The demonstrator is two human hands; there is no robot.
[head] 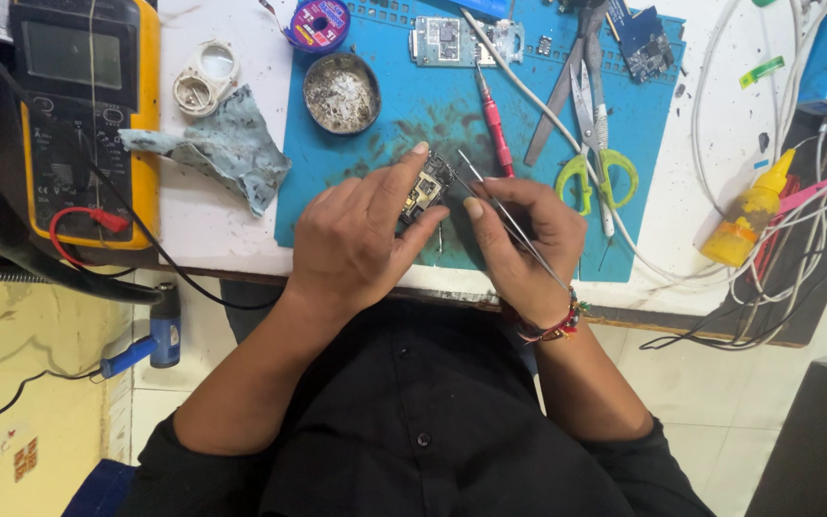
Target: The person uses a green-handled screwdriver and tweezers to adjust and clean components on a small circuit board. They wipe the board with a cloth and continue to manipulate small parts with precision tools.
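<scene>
My left hand (pixel 356 239) pinches a small dark circuit board (pixel 425 190) between thumb and forefinger over the blue work mat (pixel 404 124). My right hand (pixel 524 239) grips thin metal tweezers (pixel 490 196), and their tips sit at the board's right edge. A beaded bracelet circles my right wrist. Both hands rest near the front edge of the white table.
A yellow multimeter (pixel 83 115) with red lead stands at left, next to a grey rag (pixel 227 148). A round tin (pixel 342 93), red screwdriver (pixel 495 124), green-handled scissors (pixel 591 124), another circuit board (pixel 452 40), a yellow bottle (pixel 748 215) and tangled white cables (pixel 796 239) lie around.
</scene>
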